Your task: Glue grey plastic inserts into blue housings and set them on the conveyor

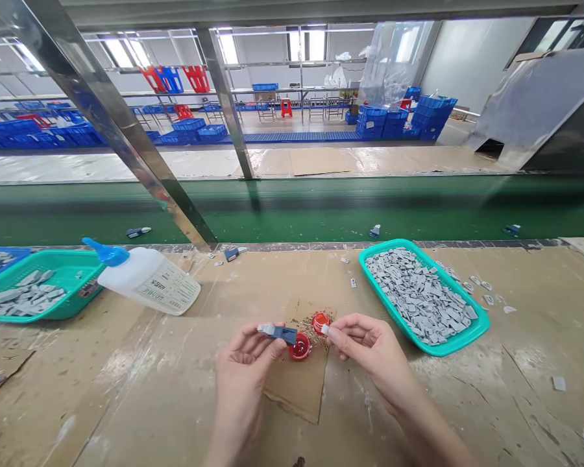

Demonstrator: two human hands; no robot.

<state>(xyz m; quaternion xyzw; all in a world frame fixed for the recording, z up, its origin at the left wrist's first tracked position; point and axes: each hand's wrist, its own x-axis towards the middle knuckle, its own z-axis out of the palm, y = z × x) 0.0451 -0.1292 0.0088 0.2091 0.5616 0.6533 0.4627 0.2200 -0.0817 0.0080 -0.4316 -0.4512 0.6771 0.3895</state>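
Note:
My left hand (pixel 250 360) pinches a dark blue plastic part (pixel 285 334) with a light grey tip, held over the table. Between the thumb and fingers of my right hand (pixel 367 344) is a small light grey plastic piece (pixel 325 329). Two red caps (pixel 300 347) lie between the hands on a cardboard scrap (pixel 302 389), brown crumbs around them. The nearer cap holds something shiny, and the right hand's piece is beside the farther one. To the right, a turquoise basket (pixel 479 324) is filled with similar small grey pieces.
A white bottle with a blue nozzle (pixel 150 279) lies tilted against a turquoise basket (pixel 90 292) of grey parts at left. Beyond the table runs a green conveyor belt (pixel 302 211) carrying several blue parts. A metal post (pixel 121 136) slants across the left.

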